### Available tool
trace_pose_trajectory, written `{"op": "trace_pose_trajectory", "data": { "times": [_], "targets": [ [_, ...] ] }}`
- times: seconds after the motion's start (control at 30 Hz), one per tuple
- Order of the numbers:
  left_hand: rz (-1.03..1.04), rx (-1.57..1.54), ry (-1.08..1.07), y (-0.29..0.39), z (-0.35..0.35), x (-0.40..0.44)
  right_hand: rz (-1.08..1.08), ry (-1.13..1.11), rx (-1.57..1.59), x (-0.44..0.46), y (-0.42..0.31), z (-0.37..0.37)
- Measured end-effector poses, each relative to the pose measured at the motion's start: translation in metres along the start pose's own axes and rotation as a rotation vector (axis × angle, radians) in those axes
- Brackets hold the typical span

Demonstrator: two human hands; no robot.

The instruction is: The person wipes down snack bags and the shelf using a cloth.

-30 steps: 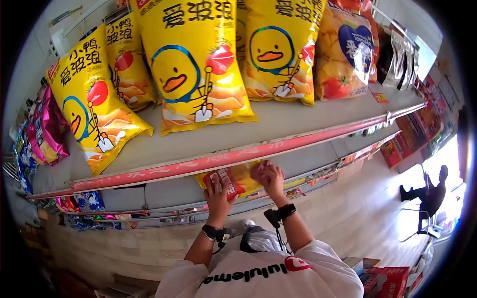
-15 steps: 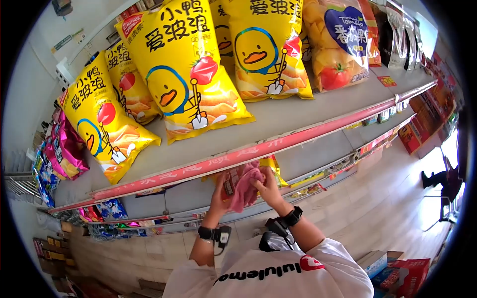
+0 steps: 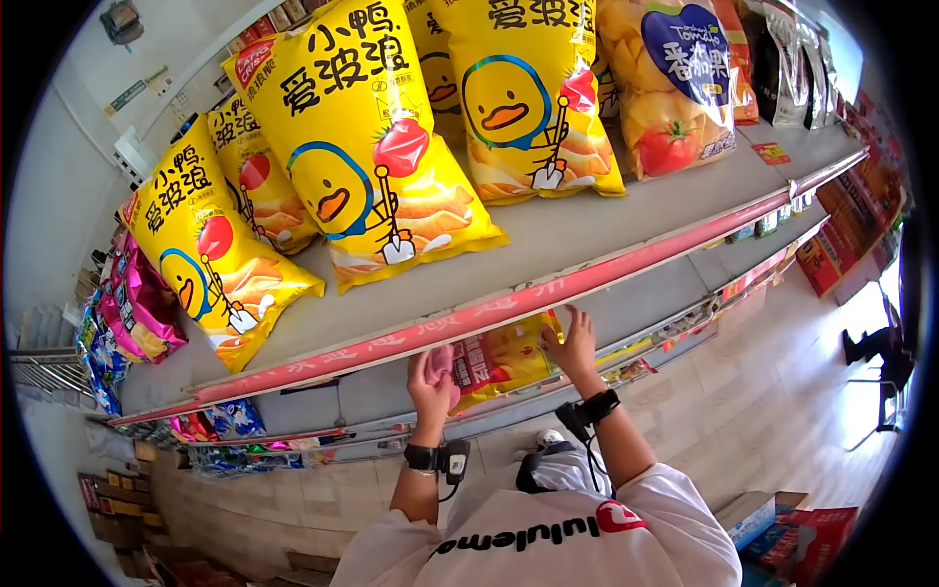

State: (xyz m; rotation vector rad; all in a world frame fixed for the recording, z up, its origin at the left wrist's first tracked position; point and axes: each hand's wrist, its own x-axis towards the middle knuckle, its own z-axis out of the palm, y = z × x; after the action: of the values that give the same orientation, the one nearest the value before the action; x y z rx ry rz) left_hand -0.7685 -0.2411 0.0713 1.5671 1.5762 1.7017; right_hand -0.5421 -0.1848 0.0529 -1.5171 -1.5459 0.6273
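- left hand (image 3: 427,386): fingers closed around the bunched pink cloth (image 3: 442,368), at the left end of the red-and-yellow snack bag (image 3: 511,358).
- right hand (image 3: 575,346): fingers spread wide, thumb by the bag's right end; can't tell if it touches.
- bag sits at the front edge of the lower shelf (image 3: 626,305), far side cut off by the red front strip (image 3: 411,338) of the upper shelf. can't tell if shelf or hand takes its weight.
- i'd steady the right end by its seam, not the belly; film likely dents and slides easily.
- keep cloth folds tucked so none snags the shelf's front rail.
- light, flat pressure; a hard squeeze could crush the contents.
- keep knuckles below the red strip, right wrist cord (image 3: 593,460) off the rail.
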Motion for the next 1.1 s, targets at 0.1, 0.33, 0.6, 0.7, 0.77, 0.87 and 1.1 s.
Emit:
{"op": "trace_pose_trajectory", "data": {
  "times": [0.1,0.33,0.6,0.7,0.77,0.87,1.1],
  "targets": [
    [0.106,0.29,-0.347,0.03,0.014,0.005,0.144,0.054,-0.09,0.001,0.044,0.027],
    [0.319,0.596,-0.529,0.027,0.059,-0.02,0.239,-0.217,-0.283,-0.033,-0.012,0.007],
    [0.338,0.767,-0.511,0.009,0.079,-0.02,-0.288,-0.184,-0.429,-0.032,0.009,0.03],
    [0.269,0.809,-0.484,0.011,0.065,-0.017,-0.275,-0.187,-0.479,-0.036,0.011,0.032],
    [0.232,0.828,-0.463,0.005,0.046,-0.008,-0.265,-0.187,-0.468,-0.036,0.01,0.031],
    [0.155,0.801,-0.272,-0.023,0.014,-0.002,-0.261,-0.185,-0.452,-0.039,0.007,0.03],
    [0.248,0.488,-0.43,0.008,0.053,0.001,-0.336,-0.142,-0.545,-0.042,0.011,0.039]
  ]
}}
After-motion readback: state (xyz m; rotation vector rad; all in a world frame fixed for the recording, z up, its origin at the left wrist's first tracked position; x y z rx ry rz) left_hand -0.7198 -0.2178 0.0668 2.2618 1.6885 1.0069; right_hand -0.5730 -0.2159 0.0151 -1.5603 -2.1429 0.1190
